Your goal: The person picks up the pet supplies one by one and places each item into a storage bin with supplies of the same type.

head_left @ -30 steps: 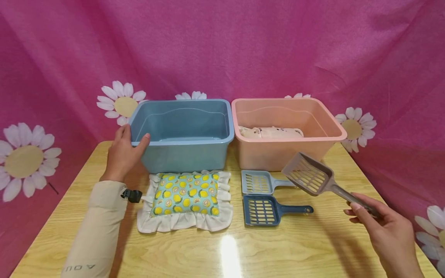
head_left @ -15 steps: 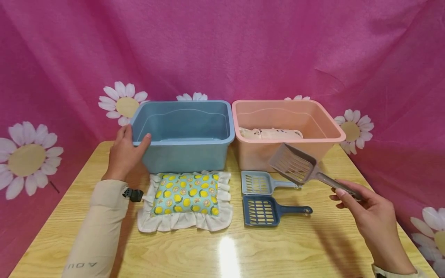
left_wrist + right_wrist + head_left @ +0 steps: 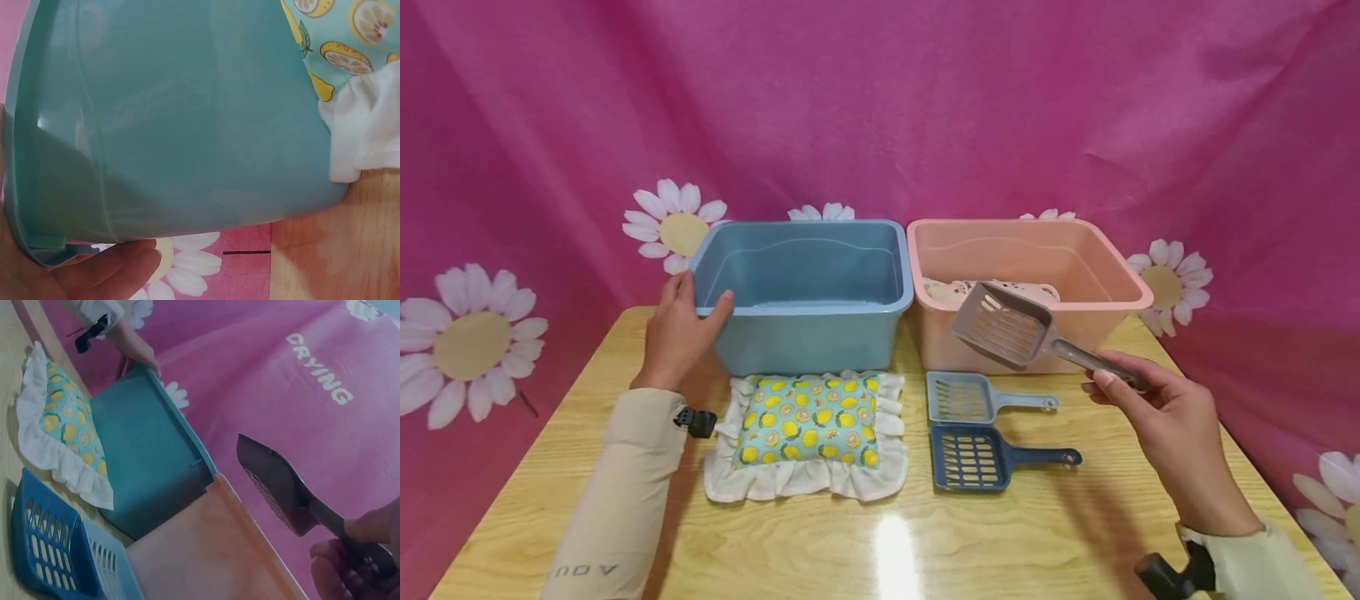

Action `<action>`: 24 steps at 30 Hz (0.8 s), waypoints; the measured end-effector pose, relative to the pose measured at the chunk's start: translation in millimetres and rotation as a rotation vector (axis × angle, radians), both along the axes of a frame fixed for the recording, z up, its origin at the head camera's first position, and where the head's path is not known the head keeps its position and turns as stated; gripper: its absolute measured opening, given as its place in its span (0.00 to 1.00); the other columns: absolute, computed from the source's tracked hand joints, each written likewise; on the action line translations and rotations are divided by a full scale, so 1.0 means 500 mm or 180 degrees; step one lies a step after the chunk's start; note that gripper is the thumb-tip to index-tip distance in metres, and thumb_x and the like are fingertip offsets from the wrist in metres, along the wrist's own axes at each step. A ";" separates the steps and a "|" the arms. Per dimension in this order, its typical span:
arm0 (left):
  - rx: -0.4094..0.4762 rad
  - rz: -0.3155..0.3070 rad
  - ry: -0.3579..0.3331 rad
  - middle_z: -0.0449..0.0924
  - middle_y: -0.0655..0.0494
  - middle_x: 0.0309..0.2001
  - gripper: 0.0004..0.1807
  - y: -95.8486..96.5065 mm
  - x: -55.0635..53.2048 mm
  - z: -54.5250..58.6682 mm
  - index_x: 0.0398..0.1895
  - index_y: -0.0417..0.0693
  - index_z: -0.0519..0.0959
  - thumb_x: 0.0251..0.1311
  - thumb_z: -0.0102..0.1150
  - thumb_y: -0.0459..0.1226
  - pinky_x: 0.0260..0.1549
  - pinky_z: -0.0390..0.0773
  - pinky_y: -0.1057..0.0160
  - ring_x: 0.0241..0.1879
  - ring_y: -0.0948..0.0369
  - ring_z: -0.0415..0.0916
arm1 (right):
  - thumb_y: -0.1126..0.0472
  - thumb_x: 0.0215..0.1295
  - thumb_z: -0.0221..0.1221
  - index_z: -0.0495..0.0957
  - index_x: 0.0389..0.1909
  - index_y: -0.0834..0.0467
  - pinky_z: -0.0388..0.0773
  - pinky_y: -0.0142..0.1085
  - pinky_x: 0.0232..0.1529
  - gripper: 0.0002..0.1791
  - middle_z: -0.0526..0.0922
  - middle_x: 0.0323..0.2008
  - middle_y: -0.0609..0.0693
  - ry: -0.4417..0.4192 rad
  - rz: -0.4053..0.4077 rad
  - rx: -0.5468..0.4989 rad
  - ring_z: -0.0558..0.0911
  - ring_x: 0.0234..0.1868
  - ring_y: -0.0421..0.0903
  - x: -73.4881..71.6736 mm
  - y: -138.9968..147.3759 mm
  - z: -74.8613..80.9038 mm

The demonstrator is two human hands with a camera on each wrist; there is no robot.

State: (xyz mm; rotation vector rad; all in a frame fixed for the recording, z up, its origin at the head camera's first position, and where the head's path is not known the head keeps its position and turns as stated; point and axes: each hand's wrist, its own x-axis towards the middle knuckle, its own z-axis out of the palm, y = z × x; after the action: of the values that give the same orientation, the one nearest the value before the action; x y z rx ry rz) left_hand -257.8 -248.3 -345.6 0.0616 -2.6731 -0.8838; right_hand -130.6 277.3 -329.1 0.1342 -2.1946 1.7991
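Observation:
My left hand (image 3: 681, 333) grips the front left corner of a blue plastic bin (image 3: 805, 342), thumb over the rim. In the left wrist view, fingers (image 3: 119, 269) lie along the bin's outer side under the rim. By its handle, my right hand (image 3: 1165, 425) holds a grey-brown slotted litter scoop (image 3: 1007, 325), raised in front of a pink bin (image 3: 1105, 312). In the right wrist view the scoop (image 3: 275, 481) is seen from its side, tilted. Below it on the table lie a light blue litter scoop (image 3: 962, 398) and a dark blue litter scoop (image 3: 973, 458).
A lemon-print cushion (image 3: 808, 421) with white ruffles lies before the blue bin. Inside the pink bin is a pale patterned cloth item (image 3: 943, 292), partly hidden. Both bins stand side by side on the wooden table (image 3: 805, 550), against a pink flowered curtain (image 3: 880, 108).
My right hand has carried the grey-brown scoop leftward and slightly up, so its head now overlaps the pink bin's front rim in view. The left hand stays on the blue bin.

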 end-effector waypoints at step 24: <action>0.0002 0.0045 0.0084 0.48 0.42 0.74 0.48 0.001 0.002 -0.006 0.77 0.46 0.46 0.63 0.46 0.62 0.53 0.67 0.32 0.63 0.36 0.61 | 0.63 0.62 0.63 0.75 0.59 0.66 0.78 0.34 0.44 0.24 0.82 0.47 0.56 -0.0020 0.0550 -0.0381 0.86 0.41 0.43 -0.138 -0.068 0.016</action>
State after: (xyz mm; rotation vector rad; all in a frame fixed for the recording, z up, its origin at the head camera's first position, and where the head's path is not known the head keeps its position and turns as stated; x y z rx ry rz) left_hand -257.0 -248.0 -348.5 0.0683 -2.6447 -0.8752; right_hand -199.4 243.6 -320.9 0.3004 -2.1299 2.0196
